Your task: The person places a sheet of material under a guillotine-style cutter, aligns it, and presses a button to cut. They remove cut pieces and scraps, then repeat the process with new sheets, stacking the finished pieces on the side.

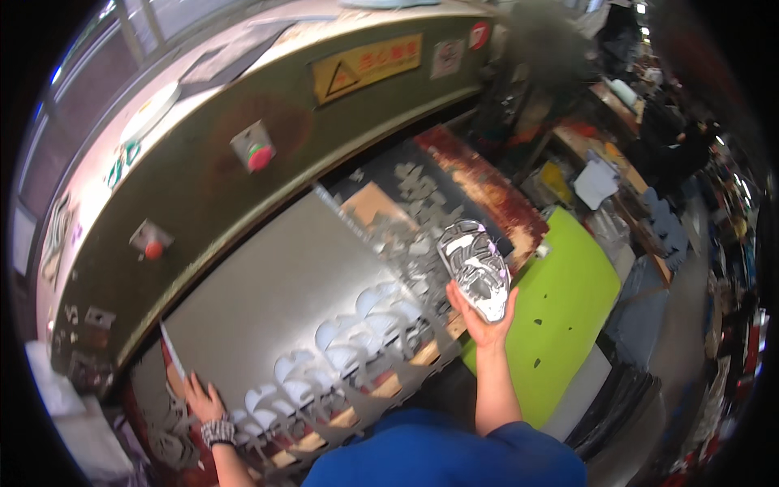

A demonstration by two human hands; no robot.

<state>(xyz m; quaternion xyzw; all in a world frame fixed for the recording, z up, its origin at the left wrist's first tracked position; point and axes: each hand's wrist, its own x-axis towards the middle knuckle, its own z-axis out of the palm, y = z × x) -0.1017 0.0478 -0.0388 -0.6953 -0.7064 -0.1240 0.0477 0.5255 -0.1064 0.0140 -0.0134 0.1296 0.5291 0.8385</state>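
In my right hand [489, 326] lies a metal cutting die [477, 268], shaped like a shoe sole with many curved silvery blades inside its rim. My thumb and fingers grip its near end, and its far end tilts up over a pile of grey scraps. My left hand [203, 401], with a beaded bracelet at the wrist, rests with its fingers apart at the left edge of a smooth grey metal plate [276, 276]. Along the plate's near side lie several pale curved cut pieces [329, 345], beside a grey sheet [381, 394] full of cut-out gaps.
Beyond the plate, a dark green press beam [268, 114] spans the bench, with a red button [259, 158] and a yellow warning sign [367, 66]. Grey offcuts [418, 191] cover the bench's right part. A lime-green sheet [560, 296] hangs to the right.
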